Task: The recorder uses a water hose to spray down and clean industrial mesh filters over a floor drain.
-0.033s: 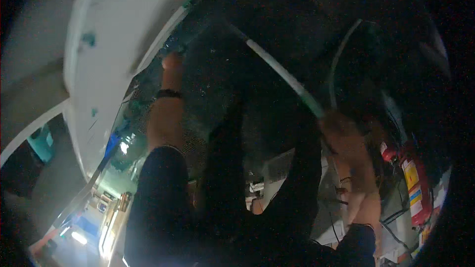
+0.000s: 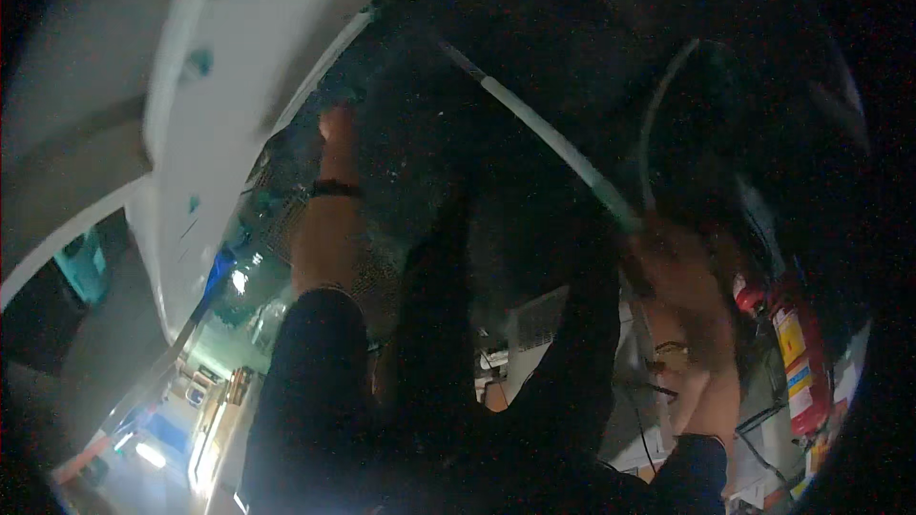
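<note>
A long pale rod [image 2: 553,138], darker and thinner at its far end, slants through the dark middle of the view. Its near end meets my right hand [image 2: 663,243], which is closed around it in deep shade. My left hand [image 2: 336,121] reaches forward on the left, close to the edge of a large white panel [image 2: 239,48]. Darkness hides the left fingers, so what they touch cannot be made out. A dark band [image 2: 334,189] circles the left wrist. A thin, pale curved strip [image 2: 651,124], perhaps a hose or cable, arcs above the right hand.
A red cylinder with coloured labels [image 2: 803,372], like a fire extinguisher, stands at the right beside dark cables [image 2: 763,415]. A teal object [image 2: 84,265] shows behind the white panel at the left. Bright lights [image 2: 151,455] glow at the lower left. Much of the middle is too dark to read.
The rod and my right hand have shifted slightly right and down. The white panel and my left hand sit a little further right in the picture.
</note>
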`<state>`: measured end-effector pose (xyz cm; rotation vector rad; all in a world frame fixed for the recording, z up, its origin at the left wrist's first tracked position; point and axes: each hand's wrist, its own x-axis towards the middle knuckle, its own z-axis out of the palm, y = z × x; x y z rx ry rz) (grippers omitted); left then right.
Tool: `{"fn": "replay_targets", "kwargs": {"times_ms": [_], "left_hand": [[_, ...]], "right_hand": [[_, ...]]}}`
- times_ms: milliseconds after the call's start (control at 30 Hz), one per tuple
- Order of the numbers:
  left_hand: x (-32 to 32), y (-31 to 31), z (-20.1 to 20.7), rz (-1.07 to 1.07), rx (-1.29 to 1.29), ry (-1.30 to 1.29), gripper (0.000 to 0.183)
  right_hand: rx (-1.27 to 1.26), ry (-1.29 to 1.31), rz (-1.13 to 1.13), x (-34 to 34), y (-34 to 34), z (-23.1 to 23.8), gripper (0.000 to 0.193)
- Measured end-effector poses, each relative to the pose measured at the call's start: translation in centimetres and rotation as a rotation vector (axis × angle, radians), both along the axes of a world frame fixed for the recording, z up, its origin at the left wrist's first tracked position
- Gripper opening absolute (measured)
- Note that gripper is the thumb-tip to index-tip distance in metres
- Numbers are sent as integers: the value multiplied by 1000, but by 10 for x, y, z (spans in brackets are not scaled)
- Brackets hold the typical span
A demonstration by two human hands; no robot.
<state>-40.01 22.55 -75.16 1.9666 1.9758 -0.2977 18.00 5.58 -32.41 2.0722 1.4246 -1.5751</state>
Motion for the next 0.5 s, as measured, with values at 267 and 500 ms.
{"fn": "replay_targets", "kwargs": {"times_ms": [267,500], "left_hand": [[107,-122,53,505,42,-770,33],[136,-129,148,1213,-114,-1238,36]], "right_hand": [[-167,37,105,39,46,84,32],[-172,301,332,-5,98,120,47]]}}
